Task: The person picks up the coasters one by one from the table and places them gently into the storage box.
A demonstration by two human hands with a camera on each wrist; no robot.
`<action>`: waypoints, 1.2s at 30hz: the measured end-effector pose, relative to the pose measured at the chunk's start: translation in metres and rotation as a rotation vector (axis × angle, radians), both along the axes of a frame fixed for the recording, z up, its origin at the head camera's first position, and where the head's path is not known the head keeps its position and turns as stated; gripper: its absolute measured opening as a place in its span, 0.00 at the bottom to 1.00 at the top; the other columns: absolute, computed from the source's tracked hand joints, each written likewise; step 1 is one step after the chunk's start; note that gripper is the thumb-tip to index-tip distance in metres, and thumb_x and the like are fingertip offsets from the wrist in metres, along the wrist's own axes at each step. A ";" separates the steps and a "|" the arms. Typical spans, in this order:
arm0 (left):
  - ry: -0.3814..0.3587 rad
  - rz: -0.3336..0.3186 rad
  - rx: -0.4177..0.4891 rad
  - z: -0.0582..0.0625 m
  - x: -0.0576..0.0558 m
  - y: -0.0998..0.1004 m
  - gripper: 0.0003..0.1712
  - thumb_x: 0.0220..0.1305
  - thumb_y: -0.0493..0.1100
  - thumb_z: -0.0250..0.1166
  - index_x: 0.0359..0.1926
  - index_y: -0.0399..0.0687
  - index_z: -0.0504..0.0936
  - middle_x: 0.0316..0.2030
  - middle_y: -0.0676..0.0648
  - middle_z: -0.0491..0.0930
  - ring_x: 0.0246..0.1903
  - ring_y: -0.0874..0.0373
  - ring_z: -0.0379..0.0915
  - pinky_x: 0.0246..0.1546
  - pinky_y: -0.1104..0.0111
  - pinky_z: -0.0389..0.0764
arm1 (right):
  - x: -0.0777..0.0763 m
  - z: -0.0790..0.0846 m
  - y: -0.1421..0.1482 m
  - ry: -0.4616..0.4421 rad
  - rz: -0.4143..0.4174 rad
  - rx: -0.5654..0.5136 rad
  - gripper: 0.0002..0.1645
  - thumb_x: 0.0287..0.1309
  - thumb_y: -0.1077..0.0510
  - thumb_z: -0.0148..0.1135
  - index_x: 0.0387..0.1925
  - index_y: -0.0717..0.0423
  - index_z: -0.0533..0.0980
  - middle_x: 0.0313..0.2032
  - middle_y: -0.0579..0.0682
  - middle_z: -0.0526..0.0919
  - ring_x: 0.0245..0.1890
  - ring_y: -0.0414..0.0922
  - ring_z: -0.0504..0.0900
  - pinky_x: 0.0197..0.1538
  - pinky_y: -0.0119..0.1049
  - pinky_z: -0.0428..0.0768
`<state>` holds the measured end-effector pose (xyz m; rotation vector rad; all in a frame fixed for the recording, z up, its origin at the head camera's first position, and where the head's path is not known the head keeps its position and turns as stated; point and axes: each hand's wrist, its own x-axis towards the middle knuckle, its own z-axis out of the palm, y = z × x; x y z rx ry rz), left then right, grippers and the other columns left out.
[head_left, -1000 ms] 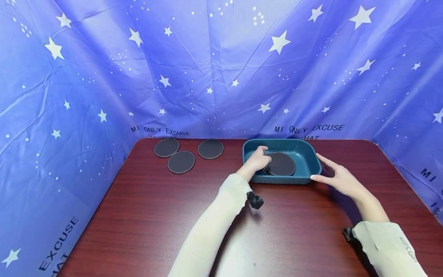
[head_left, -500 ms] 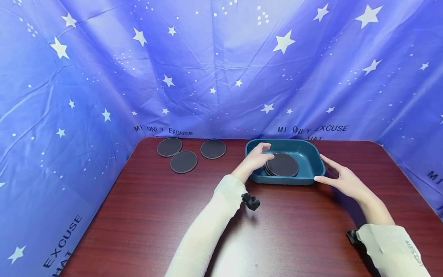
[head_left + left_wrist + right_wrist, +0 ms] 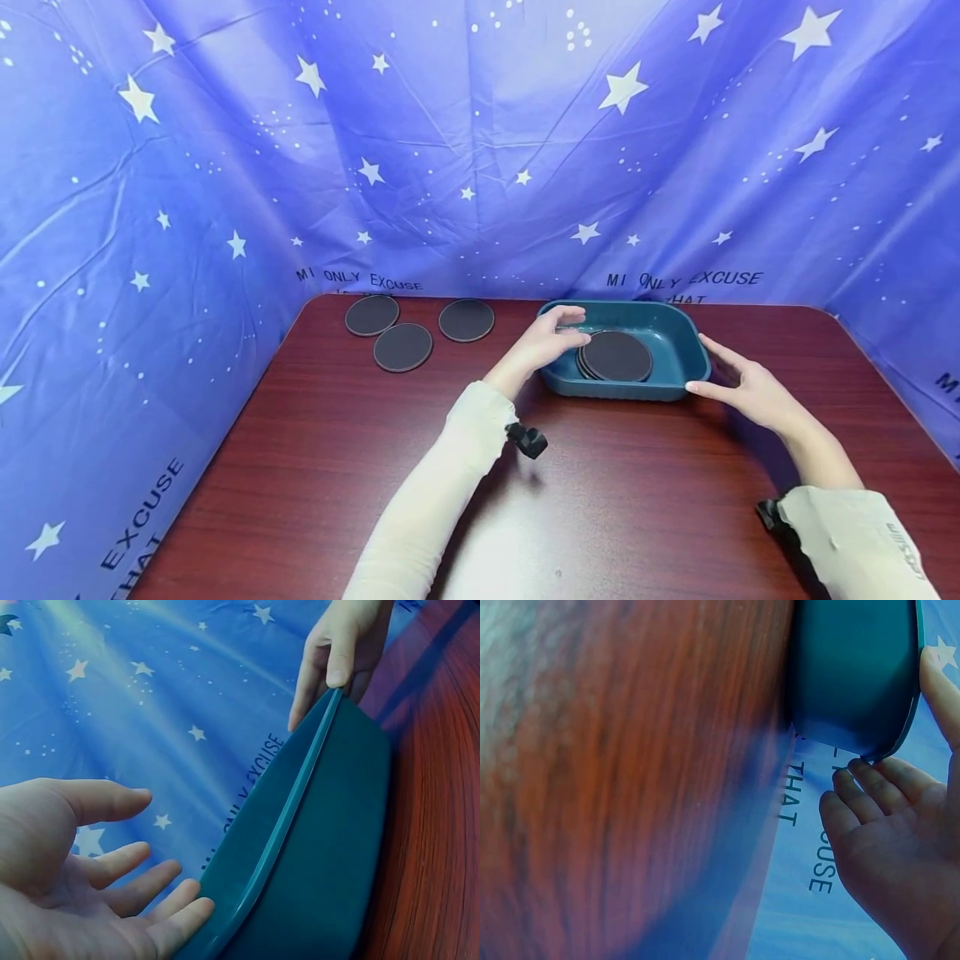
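Note:
My left hand (image 3: 550, 337) hovers over the left end of a teal rectangular bin (image 3: 600, 390), its fingers spread and holding nothing. Just beyond its thumb, a stack of round black coasters (image 3: 618, 357) lies inside the bin, the top one set slightly to the right. My right hand (image 3: 753, 393) holds the bin's right end, thumb at the near corner and fingers along the end wall. In the right wrist view, the right thumb (image 3: 937, 690) lies at the rim. The left wrist view shows the left palm (image 3: 82, 900) turned up beside the bin's rim.
To the left of the bin, three more black coasters lie flat: one alone (image 3: 467, 321), one at the back (image 3: 372, 316) and one nearer (image 3: 403, 347). The reddish-brown wooden table (image 3: 360, 467) meets a blue star-printed cloth (image 3: 480, 167) behind and at both sides.
My left hand has drawn back leftward from the coaster stack, its fingers loosening off it. The right hand keeps its place on the bin, while the whole view has shifted slightly.

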<state>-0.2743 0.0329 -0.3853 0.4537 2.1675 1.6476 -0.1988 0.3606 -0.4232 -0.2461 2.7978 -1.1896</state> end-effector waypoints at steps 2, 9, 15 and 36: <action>0.009 -0.002 0.026 0.001 0.001 -0.004 0.31 0.67 0.40 0.63 0.70 0.45 0.68 0.68 0.44 0.71 0.69 0.47 0.68 0.68 0.55 0.74 | 0.000 0.000 0.001 0.003 0.000 0.005 0.53 0.64 0.48 0.65 0.80 0.48 0.45 0.75 0.68 0.54 0.71 0.73 0.55 0.61 0.11 0.67; 0.052 -0.013 0.105 0.003 0.002 -0.018 0.31 0.64 0.34 0.66 0.68 0.39 0.69 0.67 0.37 0.72 0.68 0.40 0.68 0.67 0.58 0.75 | -0.002 -0.001 0.002 0.025 0.002 0.004 0.53 0.64 0.50 0.66 0.79 0.49 0.46 0.74 0.70 0.55 0.70 0.73 0.56 0.49 0.02 0.58; 0.075 -0.006 0.133 0.001 0.002 -0.036 0.33 0.63 0.33 0.66 0.68 0.35 0.68 0.68 0.35 0.71 0.68 0.38 0.67 0.67 0.59 0.75 | -0.003 -0.001 0.002 0.036 0.011 -0.007 0.53 0.63 0.52 0.67 0.79 0.51 0.46 0.74 0.71 0.55 0.70 0.74 0.56 0.49 0.01 0.57; 0.108 0.134 0.118 -0.007 0.008 -0.122 0.34 0.62 0.31 0.65 0.69 0.36 0.66 0.66 0.33 0.71 0.66 0.39 0.69 0.67 0.56 0.75 | -0.003 -0.001 0.000 0.001 0.009 -0.010 0.53 0.64 0.49 0.66 0.79 0.49 0.45 0.75 0.70 0.53 0.71 0.74 0.53 0.48 0.01 0.56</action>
